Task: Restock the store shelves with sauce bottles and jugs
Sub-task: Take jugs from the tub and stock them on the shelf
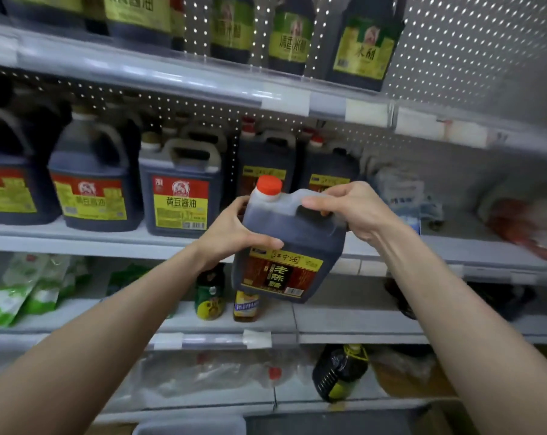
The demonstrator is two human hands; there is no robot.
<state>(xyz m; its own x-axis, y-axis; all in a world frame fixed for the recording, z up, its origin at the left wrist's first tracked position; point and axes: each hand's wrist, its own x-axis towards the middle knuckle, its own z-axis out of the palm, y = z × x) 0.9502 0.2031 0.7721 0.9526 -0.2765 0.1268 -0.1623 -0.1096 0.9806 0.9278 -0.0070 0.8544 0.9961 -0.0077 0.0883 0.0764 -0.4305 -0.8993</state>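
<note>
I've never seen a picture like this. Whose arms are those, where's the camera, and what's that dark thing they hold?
Those are a person's two bare arms. The camera sits on the person's head, so you see the hands as they do. The left hand grips the side, and the right hand grips the handle, of a dark plastic jug with an orange cap, held tilted before a white store shelf. On that shelf stand more dark jugs with red-and-yellow labels.
</note>
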